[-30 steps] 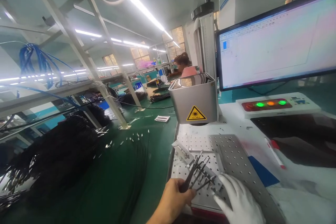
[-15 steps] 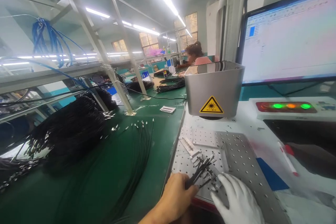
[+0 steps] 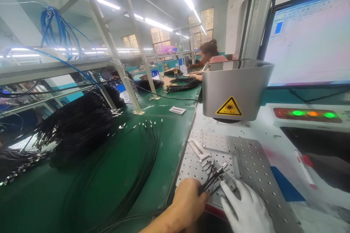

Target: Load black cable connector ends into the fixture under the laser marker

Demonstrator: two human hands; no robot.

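Note:
My bare left hand (image 3: 188, 198) is closed around a small bunch of black cables (image 3: 212, 181), whose metal tips point up and to the right. The bunch lies over small metal holder pieces on the perforated metal plate (image 3: 255, 160). My right hand (image 3: 247, 207), in a white glove, rests to the right of the bunch with its fingers apart. Its index fingertip reaches the cables and holder; whether it presses on one cable is not clear. Just beyond the bunch lies a white slotted strip (image 3: 199, 149).
A grey machine head (image 3: 236, 89) with a yellow warning sign hangs over the plate. Loose cables (image 3: 147, 153) and a big black cable pile (image 3: 82, 127) lie on the green table (image 3: 153, 178). A monitor (image 3: 311, 43) and red-and-white pen (image 3: 305, 169) are right. Another person (image 3: 209, 49) sits beyond.
The view has turned slightly left, shifting things rightward in the picture. My right hand's index finger has moved in against the cable bunch. My left hand still grips the cables.

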